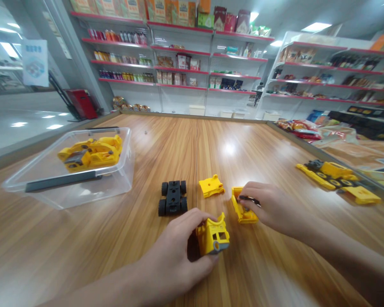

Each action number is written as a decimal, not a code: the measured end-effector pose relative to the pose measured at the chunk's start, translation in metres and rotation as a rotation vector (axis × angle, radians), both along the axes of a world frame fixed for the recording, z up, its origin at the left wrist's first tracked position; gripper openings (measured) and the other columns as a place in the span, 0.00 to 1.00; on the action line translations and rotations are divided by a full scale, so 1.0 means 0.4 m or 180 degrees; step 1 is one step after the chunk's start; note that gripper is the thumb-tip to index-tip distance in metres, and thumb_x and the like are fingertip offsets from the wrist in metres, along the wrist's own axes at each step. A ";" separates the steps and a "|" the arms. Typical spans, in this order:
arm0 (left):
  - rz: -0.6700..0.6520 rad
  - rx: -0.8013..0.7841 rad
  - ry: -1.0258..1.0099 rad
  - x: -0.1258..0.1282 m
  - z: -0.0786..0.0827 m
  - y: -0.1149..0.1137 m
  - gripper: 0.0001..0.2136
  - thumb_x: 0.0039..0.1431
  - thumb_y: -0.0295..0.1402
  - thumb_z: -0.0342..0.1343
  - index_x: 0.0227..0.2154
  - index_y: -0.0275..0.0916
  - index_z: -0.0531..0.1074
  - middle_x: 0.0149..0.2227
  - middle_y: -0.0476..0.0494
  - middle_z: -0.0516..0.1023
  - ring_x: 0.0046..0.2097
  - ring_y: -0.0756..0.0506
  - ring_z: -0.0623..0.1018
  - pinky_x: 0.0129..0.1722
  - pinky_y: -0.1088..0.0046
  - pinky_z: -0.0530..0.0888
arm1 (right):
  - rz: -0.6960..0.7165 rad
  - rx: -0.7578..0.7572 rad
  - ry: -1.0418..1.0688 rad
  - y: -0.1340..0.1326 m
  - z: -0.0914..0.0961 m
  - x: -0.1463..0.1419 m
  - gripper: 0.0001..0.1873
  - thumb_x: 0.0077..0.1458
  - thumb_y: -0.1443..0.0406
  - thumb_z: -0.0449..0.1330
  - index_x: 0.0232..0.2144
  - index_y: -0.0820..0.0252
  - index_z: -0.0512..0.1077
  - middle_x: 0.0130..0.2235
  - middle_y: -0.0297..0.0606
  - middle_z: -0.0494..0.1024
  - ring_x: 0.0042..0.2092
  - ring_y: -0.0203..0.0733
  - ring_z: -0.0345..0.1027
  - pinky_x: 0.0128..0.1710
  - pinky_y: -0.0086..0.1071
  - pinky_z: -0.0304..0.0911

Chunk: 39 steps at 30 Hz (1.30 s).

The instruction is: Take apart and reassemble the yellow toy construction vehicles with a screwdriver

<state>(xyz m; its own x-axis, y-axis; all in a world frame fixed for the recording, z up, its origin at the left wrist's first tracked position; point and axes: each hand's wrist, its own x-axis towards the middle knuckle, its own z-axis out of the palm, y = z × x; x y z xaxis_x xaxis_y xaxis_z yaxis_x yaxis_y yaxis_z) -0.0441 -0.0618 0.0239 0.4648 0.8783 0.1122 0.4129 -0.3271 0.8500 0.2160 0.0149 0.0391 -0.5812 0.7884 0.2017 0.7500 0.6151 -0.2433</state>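
My left hand (185, 247) is closed around a yellow toy truck cab (213, 236) with window openings and a grey bumper. Pinched between the fingers of my right hand (265, 202) is a small dark piece (250, 199), whose kind I cannot make out. Those fingers are over a yellow toy truck bed (248, 218) and partly hide it. Left of the bed lies a flat yellow toy part (211, 186) with a raised tab. A black wheeled toy chassis (173, 197) stands beyond my left hand.
A clear plastic box (115, 189) with yellow toy parts (92, 151) stands at the left. More yellow and black toy vehicle parts (334, 175) lie at the right, near the table's raised edge (307, 155). Stocked shelves (179, 51) are behind the wooden table (166, 140).
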 end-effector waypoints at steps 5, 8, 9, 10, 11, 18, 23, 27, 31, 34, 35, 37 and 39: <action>0.0049 0.0065 -0.0117 0.000 -0.012 0.003 0.22 0.54 0.30 0.60 0.52 0.43 0.66 0.48 0.44 0.75 0.48 0.43 0.76 0.51 0.62 0.73 | 0.0603 -0.0422 0.1148 -0.076 0.038 -0.051 0.06 0.63 0.68 0.57 0.35 0.58 0.74 0.36 0.36 0.76 0.38 0.37 0.70 0.39 0.31 0.64; 0.0007 0.0173 -0.0158 -0.002 -0.020 0.005 0.24 0.55 0.31 0.60 0.55 0.43 0.66 0.47 0.43 0.75 0.48 0.43 0.75 0.52 0.63 0.73 | 0.1006 -0.0995 0.1456 -0.125 0.046 -0.087 0.04 0.61 0.69 0.59 0.35 0.58 0.74 0.35 0.34 0.77 0.37 0.34 0.71 0.39 0.29 0.66; -0.0021 0.0196 -0.0144 -0.003 -0.020 0.006 0.24 0.54 0.31 0.60 0.55 0.43 0.67 0.46 0.43 0.75 0.47 0.43 0.75 0.50 0.63 0.73 | 0.1062 -0.1097 0.1472 -0.136 0.045 -0.095 0.04 0.61 0.70 0.59 0.35 0.58 0.74 0.35 0.33 0.77 0.37 0.34 0.71 0.39 0.28 0.66; -0.0049 0.0206 -0.0115 -0.004 -0.020 0.006 0.25 0.53 0.31 0.61 0.55 0.43 0.67 0.45 0.44 0.75 0.46 0.43 0.76 0.49 0.64 0.74 | 0.1073 -0.1151 0.1467 -0.142 0.044 -0.099 0.05 0.61 0.71 0.59 0.35 0.58 0.74 0.35 0.34 0.77 0.37 0.34 0.71 0.39 0.28 0.66; -0.0077 0.0215 -0.0083 -0.004 -0.018 0.007 0.25 0.52 0.31 0.63 0.55 0.43 0.68 0.44 0.44 0.75 0.45 0.43 0.76 0.47 0.65 0.74 | 0.1063 -0.1169 0.1448 -0.146 0.042 -0.101 0.05 0.61 0.71 0.59 0.35 0.58 0.74 0.35 0.34 0.77 0.37 0.34 0.71 0.39 0.28 0.66; -0.0240 0.0330 0.0000 -0.006 -0.014 0.009 0.25 0.50 0.32 0.66 0.53 0.44 0.70 0.41 0.47 0.74 0.41 0.46 0.75 0.42 0.69 0.73 | 0.0861 -0.1180 0.1417 -0.140 0.016 -0.104 0.02 0.58 0.68 0.62 0.33 0.59 0.73 0.32 0.31 0.76 0.34 0.33 0.69 0.35 0.27 0.63; -0.0086 0.0324 -0.0164 -0.005 -0.009 0.005 0.21 0.56 0.31 0.61 0.53 0.48 0.68 0.44 0.47 0.73 0.44 0.45 0.74 0.46 0.67 0.72 | 0.0630 -0.0766 0.1442 -0.131 -0.013 -0.110 0.11 0.60 0.58 0.61 0.31 0.59 0.72 0.29 0.32 0.75 0.30 0.34 0.67 0.31 0.27 0.60; -0.0135 0.0264 -0.0074 -0.003 0.002 -0.001 0.08 0.60 0.32 0.58 0.42 0.45 0.74 0.40 0.47 0.70 0.41 0.47 0.73 0.43 0.69 0.71 | 0.0534 -0.0307 0.1307 -0.128 -0.027 -0.103 0.15 0.62 0.54 0.59 0.30 0.60 0.70 0.26 0.32 0.73 0.27 0.34 0.65 0.27 0.28 0.55; -0.0156 0.0246 -0.0086 -0.004 0.009 -0.002 0.07 0.61 0.32 0.57 0.42 0.45 0.74 0.39 0.48 0.68 0.41 0.48 0.72 0.42 0.70 0.70 | 0.0689 -0.0102 0.1015 -0.134 -0.008 -0.093 0.09 0.63 0.61 0.57 0.32 0.60 0.69 0.29 0.34 0.72 0.29 0.36 0.64 0.28 0.31 0.52; -0.0113 0.0286 -0.0117 -0.004 0.011 0.000 0.07 0.61 0.31 0.57 0.42 0.45 0.73 0.39 0.49 0.68 0.41 0.49 0.72 0.43 0.71 0.70 | 0.0875 0.0071 0.0676 -0.138 0.016 -0.087 0.07 0.62 0.68 0.52 0.36 0.60 0.71 0.30 0.36 0.71 0.30 0.39 0.63 0.29 0.34 0.51; -0.0112 0.0296 -0.0126 -0.004 0.012 0.000 0.08 0.61 0.31 0.56 0.43 0.45 0.73 0.39 0.49 0.68 0.41 0.49 0.71 0.43 0.71 0.69 | 0.0926 0.0139 0.0590 -0.140 0.022 -0.086 0.08 0.61 0.69 0.52 0.37 0.60 0.71 0.30 0.37 0.71 0.30 0.39 0.62 0.29 0.35 0.51; -0.0130 0.0296 -0.0136 -0.004 0.013 -0.001 0.08 0.62 0.31 0.56 0.43 0.45 0.72 0.39 0.49 0.68 0.41 0.49 0.71 0.43 0.70 0.69 | 0.1007 0.0250 0.0490 -0.142 0.029 -0.084 0.08 0.60 0.70 0.52 0.39 0.60 0.71 0.30 0.37 0.71 0.30 0.40 0.61 0.29 0.36 0.50; -0.0156 0.0288 -0.0103 -0.004 0.014 -0.002 0.07 0.63 0.31 0.54 0.42 0.45 0.73 0.38 0.49 0.68 0.41 0.49 0.71 0.42 0.70 0.69 | 0.1052 0.0354 0.0432 -0.145 0.032 -0.083 0.09 0.60 0.70 0.53 0.40 0.59 0.72 0.31 0.38 0.71 0.30 0.41 0.61 0.28 0.36 0.50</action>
<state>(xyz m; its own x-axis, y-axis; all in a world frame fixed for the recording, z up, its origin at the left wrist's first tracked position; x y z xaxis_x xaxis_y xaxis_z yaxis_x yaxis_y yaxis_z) -0.0456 -0.0626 0.0297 0.5018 0.8402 0.2057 0.3672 -0.4222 0.8288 0.1827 -0.0431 0.0517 -0.7628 0.5315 0.3683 0.4719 0.8469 -0.2449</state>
